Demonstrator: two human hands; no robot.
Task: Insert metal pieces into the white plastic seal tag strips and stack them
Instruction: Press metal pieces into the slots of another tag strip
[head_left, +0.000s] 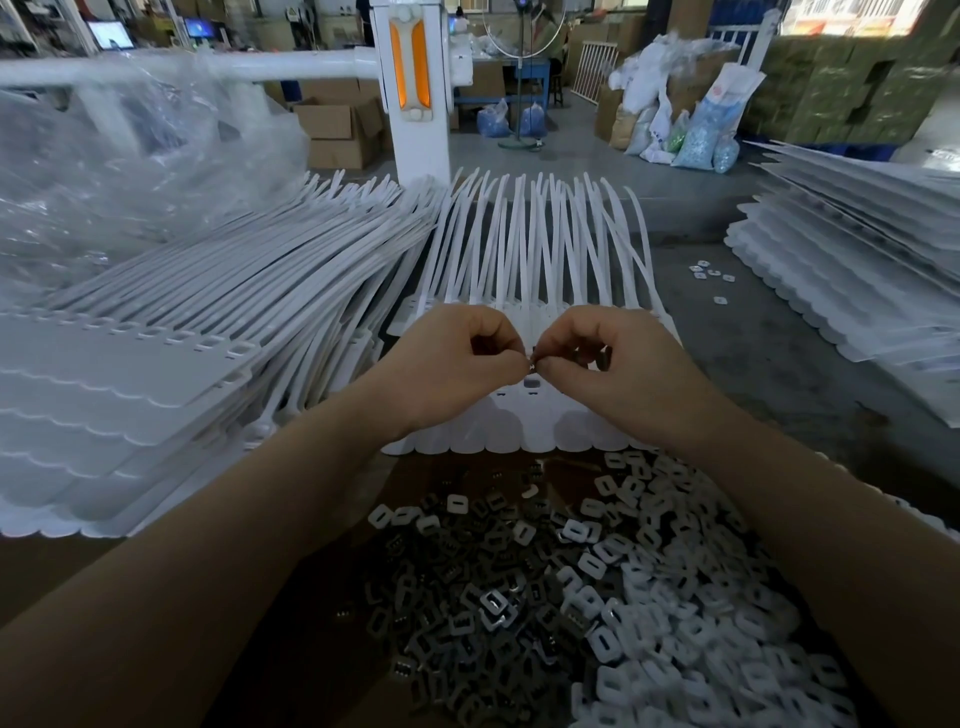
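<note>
Metal pieces (519, 597), small dark and silvery slotted rectangles, lie heaped by the hundred in a brown tray (311, 623) nearest the person, with white plastic ones mixed in on its right side. So plenty is left to do, I judge. Just beyond the heap, both hands meet over a sheet of joined white seal tag strips (524, 421) lying flat on the counter. The left hand (457, 364) and the right hand (618, 358) each have fingers curled, and between their fingertips they pinch one tiny metal piece (532, 366) right above a slot in the sheet; whether it is seated yet I cannot tell. Left of the hands a tall stack of finished-looking strips (156, 374) leans, scalloped tag edges toward the person and long thin tails fanning away. Beyond the heap and to its right, another stack (857, 270) sits well apart. A fair share looks done.
</note>
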